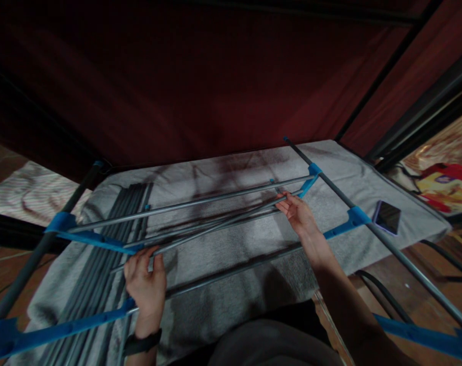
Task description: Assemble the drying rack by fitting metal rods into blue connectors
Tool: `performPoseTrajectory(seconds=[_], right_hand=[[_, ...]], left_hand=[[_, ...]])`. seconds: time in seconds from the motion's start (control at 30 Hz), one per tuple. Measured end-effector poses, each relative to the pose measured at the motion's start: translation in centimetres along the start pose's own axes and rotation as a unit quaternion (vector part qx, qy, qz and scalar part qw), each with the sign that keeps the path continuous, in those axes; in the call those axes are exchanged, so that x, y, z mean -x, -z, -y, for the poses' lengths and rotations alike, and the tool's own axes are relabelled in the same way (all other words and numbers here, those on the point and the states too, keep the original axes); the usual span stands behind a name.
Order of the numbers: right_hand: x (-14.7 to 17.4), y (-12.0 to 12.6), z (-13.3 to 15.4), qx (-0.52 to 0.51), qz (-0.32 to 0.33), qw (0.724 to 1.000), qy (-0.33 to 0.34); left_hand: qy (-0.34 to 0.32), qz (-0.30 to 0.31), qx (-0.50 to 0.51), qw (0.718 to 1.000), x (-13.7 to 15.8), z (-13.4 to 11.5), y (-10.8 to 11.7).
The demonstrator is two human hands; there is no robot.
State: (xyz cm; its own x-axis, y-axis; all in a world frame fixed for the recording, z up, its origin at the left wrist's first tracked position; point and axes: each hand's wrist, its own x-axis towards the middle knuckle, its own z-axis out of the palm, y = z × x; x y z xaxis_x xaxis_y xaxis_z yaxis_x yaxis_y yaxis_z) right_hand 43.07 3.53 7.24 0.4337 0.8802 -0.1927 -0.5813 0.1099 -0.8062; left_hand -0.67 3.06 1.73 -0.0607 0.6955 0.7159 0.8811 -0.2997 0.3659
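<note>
A thin grey metal rod (193,237) runs slantwise between my two hands. My left hand (145,274) is closed around its left part, beside the blue plastic bracket (95,237) on the left. Near the right bracket (311,179), my right hand (297,211) pinches the rod's other end with the fingertips. The brackets belong to a frame with dark side poles (332,189). One crossbar (200,201) joins the upper brackets, and another bar (234,269) lies closer to my body. How the rod's ends meet the brackets is partly hidden by my fingers.
Several loose grey tubes (97,269) lie side by side on the grey cloth (269,282) at the left. A phone (387,217) rests at the right, past the side pole. Dark red fabric (215,91) hangs behind, and a red-and-yellow package (450,187) sits far right.
</note>
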Motion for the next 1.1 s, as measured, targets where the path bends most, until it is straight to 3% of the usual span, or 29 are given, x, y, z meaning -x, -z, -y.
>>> performPoseTrajectory(seconds=[0.2,0.37,0.43,0.53,0.6,0.67,0.8,1.1], right_hand=[[0.6,0.6,0.0,0.004,-0.012,1.000,0.018],[1.0,2.4,-0.4,0.088,-0.084,0.989,0.083],[0.8,3.2,-0.5,0.128,-0.129,0.972,0.148],[0.1,4.3,-0.4,0.196,-0.194,0.925,0.263],[-0.3,4.8,-0.3,0.252,-0.205,0.897,0.300],[-0.6,5.0,-0.3,0.295,-0.180,0.890,0.298],[-0.8,5.0,-0.4,0.305,-0.139,0.900,0.278],[-1.4,6.0,-0.6,0.337,-0.128,0.889,0.281]], left_hand=[[0.011,0.011,0.007,1.000,-0.5,-0.2,0.0],[0.035,0.032,0.012,0.999,-1.0,-0.5,0.3],[0.038,0.043,0.010,0.998,-1.2,-0.7,0.4],[0.044,0.049,0.010,0.998,-1.5,-0.8,0.4],[0.050,0.048,0.010,0.998,-1.6,-0.8,0.3],[0.055,0.049,0.010,0.997,-1.6,-0.9,0.2],[0.062,0.049,0.003,0.997,-1.8,-1.1,0.2],[0.047,0.061,0.005,0.997,-2.9,-1.4,0.4]])
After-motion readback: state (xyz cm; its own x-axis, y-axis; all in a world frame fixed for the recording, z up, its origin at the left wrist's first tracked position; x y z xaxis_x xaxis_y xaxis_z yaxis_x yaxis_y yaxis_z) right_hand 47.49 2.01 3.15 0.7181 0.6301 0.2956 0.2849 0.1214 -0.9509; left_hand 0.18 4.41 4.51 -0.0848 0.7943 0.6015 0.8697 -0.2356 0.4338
